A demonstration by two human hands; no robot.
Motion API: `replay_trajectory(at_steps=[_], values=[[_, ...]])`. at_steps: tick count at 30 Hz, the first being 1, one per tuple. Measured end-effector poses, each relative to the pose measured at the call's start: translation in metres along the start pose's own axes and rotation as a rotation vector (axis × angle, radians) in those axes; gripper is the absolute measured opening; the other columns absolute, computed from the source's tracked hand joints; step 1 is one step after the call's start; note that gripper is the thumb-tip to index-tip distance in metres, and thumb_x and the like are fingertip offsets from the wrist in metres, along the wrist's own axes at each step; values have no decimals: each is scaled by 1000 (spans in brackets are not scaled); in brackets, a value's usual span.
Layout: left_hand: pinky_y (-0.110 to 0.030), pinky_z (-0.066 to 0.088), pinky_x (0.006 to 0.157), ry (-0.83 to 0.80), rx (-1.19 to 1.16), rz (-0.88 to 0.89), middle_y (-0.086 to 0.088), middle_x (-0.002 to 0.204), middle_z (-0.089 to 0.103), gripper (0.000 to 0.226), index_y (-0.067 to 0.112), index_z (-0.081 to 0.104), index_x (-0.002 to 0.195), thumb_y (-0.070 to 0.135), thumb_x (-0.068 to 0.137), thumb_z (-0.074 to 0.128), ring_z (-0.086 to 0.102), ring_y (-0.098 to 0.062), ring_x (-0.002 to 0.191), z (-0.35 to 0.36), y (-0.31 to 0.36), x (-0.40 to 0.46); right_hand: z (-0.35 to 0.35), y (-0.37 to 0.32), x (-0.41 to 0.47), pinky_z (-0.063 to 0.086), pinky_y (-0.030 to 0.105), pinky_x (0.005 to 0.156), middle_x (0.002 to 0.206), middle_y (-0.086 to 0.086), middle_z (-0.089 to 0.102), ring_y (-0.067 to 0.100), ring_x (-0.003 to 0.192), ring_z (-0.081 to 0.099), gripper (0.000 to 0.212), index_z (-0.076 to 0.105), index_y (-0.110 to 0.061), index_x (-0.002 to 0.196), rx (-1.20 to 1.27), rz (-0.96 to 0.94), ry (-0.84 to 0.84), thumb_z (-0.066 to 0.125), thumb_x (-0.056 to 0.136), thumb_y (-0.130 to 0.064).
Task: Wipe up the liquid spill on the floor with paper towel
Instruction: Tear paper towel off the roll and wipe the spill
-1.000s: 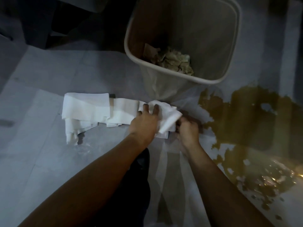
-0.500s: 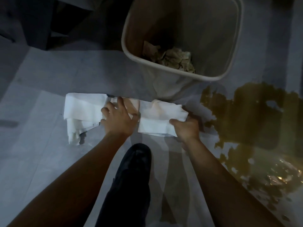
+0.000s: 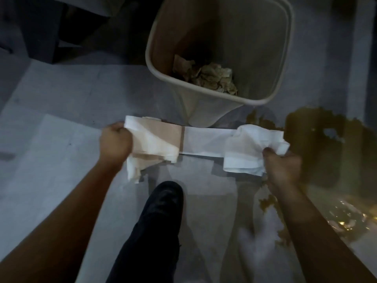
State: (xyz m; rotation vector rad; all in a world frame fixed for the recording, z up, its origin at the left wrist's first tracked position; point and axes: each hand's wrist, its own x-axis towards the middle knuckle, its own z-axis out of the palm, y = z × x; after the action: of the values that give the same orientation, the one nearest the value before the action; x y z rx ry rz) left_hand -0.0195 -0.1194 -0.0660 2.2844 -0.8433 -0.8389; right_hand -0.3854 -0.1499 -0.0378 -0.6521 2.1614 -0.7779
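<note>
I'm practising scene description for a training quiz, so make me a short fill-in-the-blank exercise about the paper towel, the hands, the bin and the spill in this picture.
1. The paper towel is stretched between the left hand and the ____ hand.
2. The crumpled brown paper lies inside the ____.
3. The liquid spill spreads on the floor on the person's ____ side.

Missing words: right; bin; right

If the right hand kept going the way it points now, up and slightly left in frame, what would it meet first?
Probably the bunched end of the paper towel that the right hand already grips. Beyond it stands the waste bin, with the brown spill just to the right. Depth is unclear.
</note>
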Motion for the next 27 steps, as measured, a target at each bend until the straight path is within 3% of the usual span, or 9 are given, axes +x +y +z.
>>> replay_trajectory(at_steps=[7, 10, 13, 16, 19, 22, 23, 25, 27], values=[[-45, 51, 101, 256, 277, -211, -24, 122, 67, 40, 8, 72, 117, 11, 83, 52, 62, -45, 112, -70, -33, 48, -17, -11, 3, 52, 31, 77, 97, 3, 66, 23, 88, 67, 39, 68, 0, 120, -72, -83, 115, 73, 85, -17], [-53, 42, 104, 309, 408, -111, -27, 139, 47, 46, 13, 57, 136, 20, 90, 53, 47, -50, 123, -57, -29, 34, -14, -17, -8, 57, 37, 83, 108, 9, 72, 25, 93, 70, 41, 68, -4, 123, -113, -152, 133, 72, 85, -19], [-57, 42, 97, 173, 507, 198, -24, 140, 40, 58, 21, 45, 143, 54, 96, 46, 41, -46, 124, -7, -4, -14, -4, -28, -33, 53, 31, 86, 112, 5, 72, 23, 100, 69, 38, 68, -11, 123, -144, -234, 119, 70, 87, -21], [-57, 47, 95, -106, 653, 181, -15, 144, 30, 90, 32, 21, 151, 75, 81, 55, 36, -41, 127, 40, 15, -44, 26, -34, -69, 41, 20, 74, 106, 3, 70, 17, 91, 63, 33, 69, -10, 118, -209, -306, 46, 73, 87, -19], [-56, 52, 92, -167, 670, 113, -16, 144, 33, 96, 33, 11, 154, 55, 83, 71, 41, -44, 126, 42, 16, -35, 72, -36, -105, 36, 10, 66, 99, 4, 69, 11, 81, 57, 28, 70, -9, 110, -178, -396, -104, 74, 83, -14], [-51, 52, 88, -106, 423, 52, -19, 131, 55, 77, 26, 23, 154, 21, 90, 66, 57, -42, 116, 19, 7, -14, 120, -42, -125, 38, 3, 59, 91, -1, 64, 13, 78, 59, 23, 69, -8, 105, -220, -438, -287, 70, 84, -17], [-49, 51, 90, -70, 338, 19, -19, 129, 59, 71, 22, 29, 152, 17, 90, 63, 59, -41, 115, 9, 3, -9, 137, -42, -127, 44, 5, 62, 93, 2, 67, 17, 81, 63, 24, 67, -8, 104, -229, -429, -380, 68, 85, -21], [-48, 49, 97, -15, 223, -59, -16, 128, 61, 56, 16, 42, 144, 18, 91, 61, 58, -40, 118, -9, -8, -3, 166, -42, -124, 56, 31, 83, 104, 10, 69, 27, 97, 65, 37, 65, -9, 108, -339, -401, -538, 59, 84, -37], [-47, 51, 98, -9, 160, -100, -10, 118, 64, 41, 14, 53, 130, 23, 90, 60, 59, -37, 114, -22, -21, 2, 181, -40, -118, 46, 45, 102, 131, 16, 57, 37, 124, 51, 61, 58, -14, 126, -575, -330, -606, 52, 83, -56]])
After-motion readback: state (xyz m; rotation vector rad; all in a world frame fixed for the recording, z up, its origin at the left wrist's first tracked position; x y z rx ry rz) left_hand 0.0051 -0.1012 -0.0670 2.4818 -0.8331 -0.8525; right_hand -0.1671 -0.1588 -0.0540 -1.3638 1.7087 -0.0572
